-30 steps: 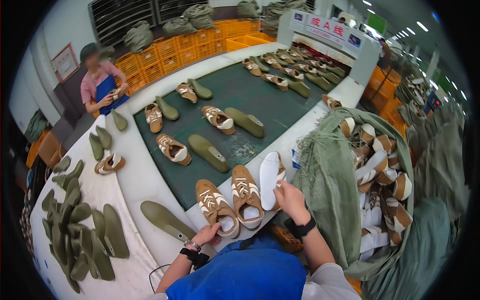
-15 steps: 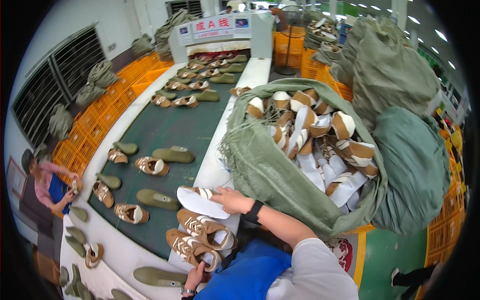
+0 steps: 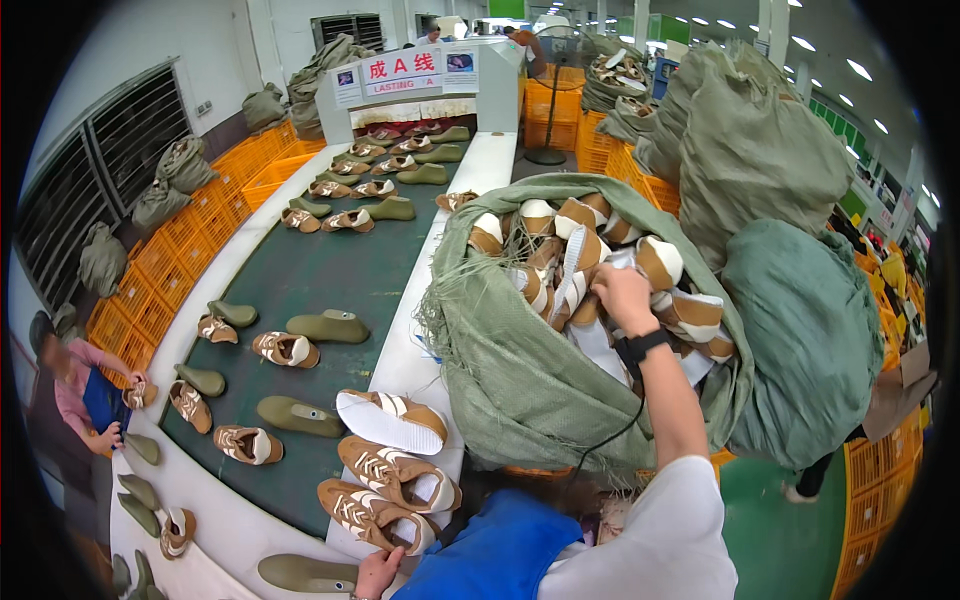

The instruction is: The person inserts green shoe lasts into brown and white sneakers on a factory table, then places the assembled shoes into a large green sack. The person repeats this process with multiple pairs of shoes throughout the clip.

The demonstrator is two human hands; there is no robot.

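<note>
My right hand (image 3: 622,298) reaches into a green woven sack (image 3: 510,385) of brown and white sneakers, its fingers curled on a shoe (image 3: 590,245) among them; the fingertips are partly hidden. My left hand (image 3: 378,572) is low at the bench edge, by the heel of the nearest brown sneaker (image 3: 365,512). Its thumb shows by the heel; its other fingers are mostly hidden. Beyond that shoe stands a second brown sneaker (image 3: 385,465). Past it, a third sneaker (image 3: 385,420) lies on its side, white sole toward me. An olive shoe last (image 3: 308,574) lies left of my left hand.
A green conveyor belt (image 3: 330,270) carries sneakers and olive lasts toward a machine opening (image 3: 415,112). Across it, a person in pink sleeves (image 3: 85,395) handles a shoe. Full sacks (image 3: 800,340) and orange crates (image 3: 885,480) crowd the right; more orange crates (image 3: 165,275) line the left wall.
My right hand has left the sole-up sneaker on the bench and moved right into the sack. My left hand has stayed near the nearest sneaker's heel. The view has shifted slightly.
</note>
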